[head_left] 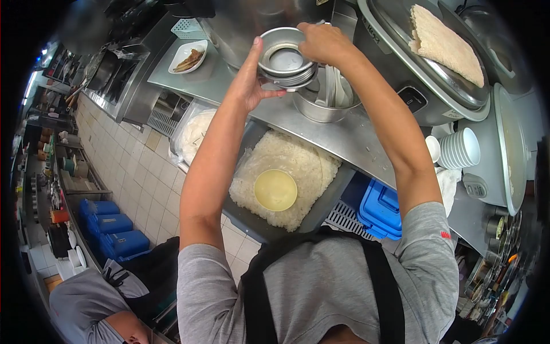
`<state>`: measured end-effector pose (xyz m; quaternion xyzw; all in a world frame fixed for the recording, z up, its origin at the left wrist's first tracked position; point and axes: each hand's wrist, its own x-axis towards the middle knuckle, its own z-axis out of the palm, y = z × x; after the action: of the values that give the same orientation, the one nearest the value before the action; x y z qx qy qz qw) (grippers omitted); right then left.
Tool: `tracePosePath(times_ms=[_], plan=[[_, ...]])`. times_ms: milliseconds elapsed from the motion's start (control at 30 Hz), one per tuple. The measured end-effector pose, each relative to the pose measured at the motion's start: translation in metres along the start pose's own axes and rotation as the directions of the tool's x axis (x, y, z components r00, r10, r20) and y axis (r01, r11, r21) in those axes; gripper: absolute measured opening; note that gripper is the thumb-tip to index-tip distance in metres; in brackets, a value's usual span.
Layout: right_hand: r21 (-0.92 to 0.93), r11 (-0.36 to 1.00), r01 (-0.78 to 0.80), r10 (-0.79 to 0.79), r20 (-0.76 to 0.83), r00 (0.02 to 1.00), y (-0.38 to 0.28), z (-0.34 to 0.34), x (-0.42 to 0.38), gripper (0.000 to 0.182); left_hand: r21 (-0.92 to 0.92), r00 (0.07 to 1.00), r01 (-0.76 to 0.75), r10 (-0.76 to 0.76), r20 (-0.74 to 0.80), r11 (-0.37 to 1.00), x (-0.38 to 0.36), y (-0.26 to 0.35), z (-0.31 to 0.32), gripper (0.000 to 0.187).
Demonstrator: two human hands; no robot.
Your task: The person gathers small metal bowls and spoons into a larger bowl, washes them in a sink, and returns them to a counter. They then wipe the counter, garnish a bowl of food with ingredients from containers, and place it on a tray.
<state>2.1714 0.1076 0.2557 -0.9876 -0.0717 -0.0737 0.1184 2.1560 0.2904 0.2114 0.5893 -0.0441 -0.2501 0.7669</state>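
My left hand (250, 80) holds the side of a stack of round metal rings or bowls (283, 53), with the thumb up along its rim and the fingers beneath. At the stack's upper right rim is my right hand (326, 45), its fingers closed on the edge. A metal pot (326, 110) with several white spoons or ladles (338, 89) stands just below and right of the stack on the steel counter (275, 112). Under the counter edge, a grey bin (243, 215) holds a mass of white rice (312, 163) with a yellow bowl (275, 190) on it.
A white dish (189, 56) with brown food is at the left. Large cookers (424, 57) stand at the right, one with a folded cloth (450, 46). Stacked white cups (460, 148) lie below them. A blue container (381, 209) is underneath; another person (97, 298) is lower left.
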Motion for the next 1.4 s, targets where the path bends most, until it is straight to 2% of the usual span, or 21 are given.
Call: tracePosePath(times_ms=[33,133,167,233,367,433,467,533,700,767,833,867,900,933,967,1000,1033,1100,1200,1300,1400], plan=[[0.112,0.992,-0.053,0.038,0.131,0.991,-0.002,-0.007,-0.001,0.046,-0.018,1.0,0.006,-0.006,-0.013,1.0,-0.002,0.002,0.001,0.091],[0.29,0.947,-0.141,0.07,0.242,0.968,0.018,-0.001,0.011,0.047,-0.059,0.999,0.006,-0.008,-0.042,0.998,0.0,-0.005,-0.004,0.086],[0.29,0.947,-0.14,0.07,0.24,0.968,0.024,0.004,0.01,0.047,-0.081,0.998,-0.011,0.006,-0.055,0.997,0.003,-0.01,-0.007,0.084],[0.622,0.748,-0.231,0.059,0.284,0.957,0.034,0.015,0.006,0.048,-0.085,0.999,-0.01,0.007,-0.037,0.996,0.004,-0.019,-0.008,0.083],[0.709,0.655,-0.261,0.06,0.297,0.953,0.03,0.019,-0.003,0.048,-0.067,0.999,-0.034,0.032,-0.031,0.997,-0.001,-0.019,-0.002,0.084],[0.303,0.926,-0.224,0.15,0.25,0.957,0.009,0.001,-0.012,0.036,-0.079,1.0,-0.017,0.015,-0.025,0.997,-0.003,-0.017,0.001,0.085],[0.306,0.925,-0.227,0.151,0.251,0.956,0.01,0.01,-0.01,0.036,-0.084,1.0,0.001,-0.002,-0.012,0.996,-0.004,-0.015,0.003,0.086],[-0.053,0.998,0.032,-0.036,-0.084,0.996,0.011,0.024,-0.006,0.03,-0.034,1.0,-0.001,0.001,-0.019,0.999,-0.008,-0.013,0.011,0.087],[-0.145,0.988,0.059,-0.074,-0.099,0.992,0.004,0.022,-0.007,0.025,0.009,0.999,0.005,-0.005,-0.051,1.0,-0.012,-0.011,0.013,0.083],[-0.155,0.985,0.081,-0.101,-0.127,0.987,0.003,0.021,-0.005,0.024,0.025,0.993,-0.002,0.005,-0.122,1.0,-0.015,-0.011,0.012,0.076],[0.311,0.947,-0.082,-0.003,0.262,0.965,0.008,0.012,0.003,0.024,0.001,0.99,0.007,-0.007,-0.143,1.0,-0.015,-0.011,0.001,0.074],[0.31,0.947,-0.082,-0.003,0.262,0.965,0.015,0.014,0.005,0.024,-0.022,0.986,0.015,-0.019,-0.163,1.0,-0.015,-0.011,-0.006,0.071],[0.582,0.771,-0.26,0.082,0.314,0.946,0.026,0.021,0.007,0.024,-0.022,0.987,0.014,-0.017,-0.162,1.0,-0.016,-0.012,-0.014,0.071],[0.773,0.49,-0.404,0.141,0.387,0.911,0.038,0.032,0.013,0.024,-0.077,0.986,-0.015,0.002,-0.164,0.997,-0.017,-0.014,-0.023,0.07],[0.525,0.815,-0.246,0.046,0.365,0.93,0.053,0.058,0.027,0.026,-0.131,0.985,-0.041,0.018,-0.171,0.991,-0.018,-0.015,-0.028,0.068],[0.226,0.974,-0.03,-0.03,0.259,0.965,0.052,0.079,0.021,0.024,-0.128,0.984,-0.053,0.03,-0.177,0.99,-0.02,-0.015,-0.029,0.067],[-0.124,0.978,0.166,-0.142,0.184,0.973,0.041,0.086,0.011,0.023,-0.127,0.984,-0.053,0.03,-0.177,0.991,-0.019,-0.016,-0.03,0.067],[-0.34,0.891,0.3,-0.157,0.391,0.907,0.019,0.093,-0.002,0.022,-0.153,0.985,-0.074,0.049,-0.163,0.985,-0.018,-0.019,-0.032,0.068],[-0.343,0.899,0.274,-0.14,0.368,0.919,0.019,0.132,-0.006,0.022,-0.213,0.995,-0.058,0.039,-0.094,0.975,-0.017,-0.02,-0.032,0.072],[-0.321,0.896,0.306,-0.171,0.388,0.906,0.03,0.13,-0.006,0.018,-0.189,0.984,-0.078,0.046,-0.17,0.979,-0.018,-0.019,-0.026,0.07],[-0.313,0.912,0.266,-0.133,0.388,0.912,0.041,0.112,-0.007,0.019,-0.166,0.988,-0.063,0.039,-0.147,0.984,-0.018,-0.017,-0.027,0.069]])
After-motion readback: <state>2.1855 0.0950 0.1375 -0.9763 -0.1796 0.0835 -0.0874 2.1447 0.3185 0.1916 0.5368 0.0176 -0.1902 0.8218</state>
